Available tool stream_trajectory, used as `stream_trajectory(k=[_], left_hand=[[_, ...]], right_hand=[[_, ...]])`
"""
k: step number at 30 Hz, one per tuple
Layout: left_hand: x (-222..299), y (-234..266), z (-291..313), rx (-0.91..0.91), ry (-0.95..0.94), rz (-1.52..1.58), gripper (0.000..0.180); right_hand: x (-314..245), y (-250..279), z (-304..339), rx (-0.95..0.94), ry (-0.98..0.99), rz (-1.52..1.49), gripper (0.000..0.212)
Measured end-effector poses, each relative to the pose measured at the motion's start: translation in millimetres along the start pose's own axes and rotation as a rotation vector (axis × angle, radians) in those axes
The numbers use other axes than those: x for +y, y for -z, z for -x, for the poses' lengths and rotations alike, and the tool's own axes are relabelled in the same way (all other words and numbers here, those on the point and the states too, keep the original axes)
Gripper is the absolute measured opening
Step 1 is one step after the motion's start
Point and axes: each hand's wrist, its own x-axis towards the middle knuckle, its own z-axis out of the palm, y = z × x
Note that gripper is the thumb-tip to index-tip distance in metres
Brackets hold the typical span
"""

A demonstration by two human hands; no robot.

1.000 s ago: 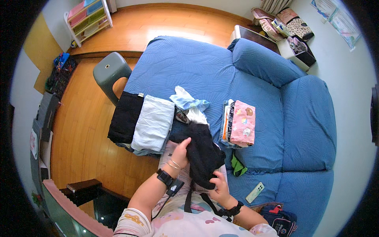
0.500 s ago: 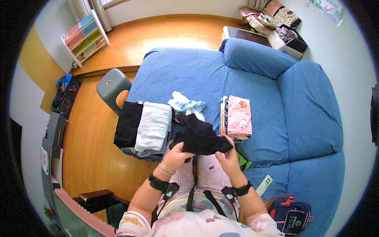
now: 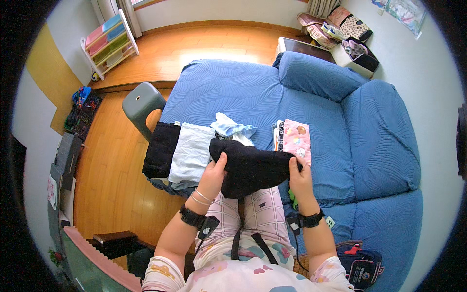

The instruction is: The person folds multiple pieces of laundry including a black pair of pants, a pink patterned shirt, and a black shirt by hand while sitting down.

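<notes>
A black garment (image 3: 255,168) is stretched sideways over my lap; its exact kind does not show. My left hand (image 3: 212,178) grips its left end, thumb on top. Its right end is pinched in my right hand (image 3: 301,181). Beyond my left hand lie folded light-blue trousers or cloth (image 3: 193,148) beside a folded black garment (image 3: 162,148). Behind the stretched garment rests a crumpled pale blue-and-white cloth (image 3: 233,127). A folded pink printed garment (image 3: 297,138) tops a pile near my right hand, partly covered by the black garment.
A blue-covered sofa (image 3: 316,109) spreads ahead and to the right. A grey stool (image 3: 143,104) stands at its left edge on the wooden floor (image 3: 109,185). To my right are a phone (image 3: 330,222), mostly hidden by my arm, and a dark-blue bag (image 3: 361,267).
Bunched before, the black garment is now drawn out wide and flatter. My right hand has moved right and my hands are farther apart. The phone is now largely covered by my right arm.
</notes>
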Motion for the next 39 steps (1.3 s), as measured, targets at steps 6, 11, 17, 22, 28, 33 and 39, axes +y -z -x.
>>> stream_trajectory(k=[6,11,17,22,28,33,39], left_hand=[[19,5,-11,0.161,-1.059,-1.009,0.035],[35,19,3,-0.184,-0.42,0.18,0.045],[-15,99,33,0.002,-0.197,0.34,0.047],[-43,139,55,0.46,-0.388,-0.271,0.056],[-25,90,80,-0.335,-0.396,-0.819,0.064],[-33,65,86,-0.608,-0.209,-1.027,0.054],[-38,105,82,-0.648,-0.127,-1.319,0.023]], right_hand=[[-38,25,-17,-0.102,0.137,-0.121,0.015],[-66,-18,22,-0.706,0.075,0.231,0.035],[18,-78,96,-1.167,-0.041,0.398,0.045],[26,-95,121,-1.038,0.095,0.341,0.021],[12,-96,115,-1.039,0.061,0.463,0.022],[24,-84,120,-0.858,0.077,0.343,0.024],[60,-55,117,-0.915,0.037,0.513,0.022]])
